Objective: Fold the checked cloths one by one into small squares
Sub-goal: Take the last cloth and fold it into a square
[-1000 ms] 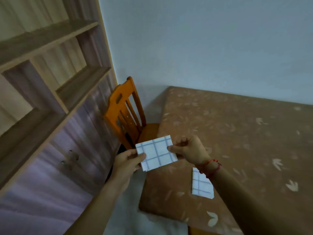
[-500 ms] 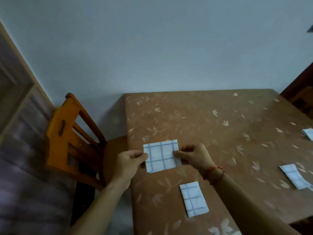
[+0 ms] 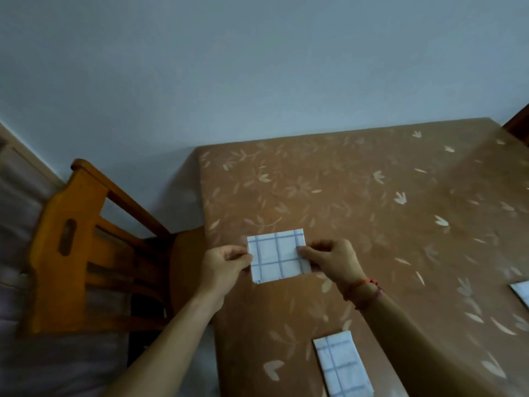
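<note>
Folded checked cloth [image 3: 277, 255] held by both hands close to the worktop's [image 3: 357, 196] left edge; can't tell if it touches the surface. Left hand [image 3: 226, 265] pinches its left side, thumb on top and fingers curled under. Right hand [image 3: 332, 259] pinches the right side the same way, red cord bracelet [image 3: 363, 290] on that wrist. Second folded cloth [image 3: 342, 365] lies flat by the near edge. Third cloth [image 3: 522, 292] lies further right, cut off by the frame. Orange wooden chair [image 3: 86, 239] stands beside the left edge.
</note>
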Demonstrator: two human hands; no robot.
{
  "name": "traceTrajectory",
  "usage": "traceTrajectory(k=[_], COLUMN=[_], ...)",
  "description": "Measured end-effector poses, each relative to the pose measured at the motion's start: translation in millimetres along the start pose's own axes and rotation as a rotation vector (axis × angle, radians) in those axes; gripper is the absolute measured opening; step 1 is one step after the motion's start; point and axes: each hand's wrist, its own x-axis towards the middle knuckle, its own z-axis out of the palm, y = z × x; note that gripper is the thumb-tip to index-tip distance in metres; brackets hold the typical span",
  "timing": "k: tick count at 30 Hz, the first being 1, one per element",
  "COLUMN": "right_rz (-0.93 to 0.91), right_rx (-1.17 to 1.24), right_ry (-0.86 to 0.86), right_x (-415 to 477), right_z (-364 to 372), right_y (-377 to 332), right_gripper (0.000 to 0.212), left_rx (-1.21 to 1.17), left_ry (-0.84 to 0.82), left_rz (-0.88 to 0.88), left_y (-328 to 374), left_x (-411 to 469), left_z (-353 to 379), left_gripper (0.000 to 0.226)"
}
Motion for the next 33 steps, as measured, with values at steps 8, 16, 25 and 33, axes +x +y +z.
traceTrajectory(k=[8,16,25,33], right_rz=[-0.029,-0.113,-0.164,-0.224], right_rx=[-0.061,-0.150,-0.277,-0.370], right_ry=[0.094,0.140,0.133,0.173], right_x=[95,211,285,297], right_z=[8,21,40,50], right_y=[12,17,22,17], right_gripper=[0.015,0.013,0.019,0.020], left_rx=[0.025,0.047,0.108,0.189], left_ry=[0.082,0.165,0.185,0.208], left_rz=[-0.023,0.010,0.016,0.063], left_y=[1,4,-3,-4], left_x=[88,193,266,288], left_z=[35,69,77,79], left_gripper=[0.013,0.014,0.013,0.016])
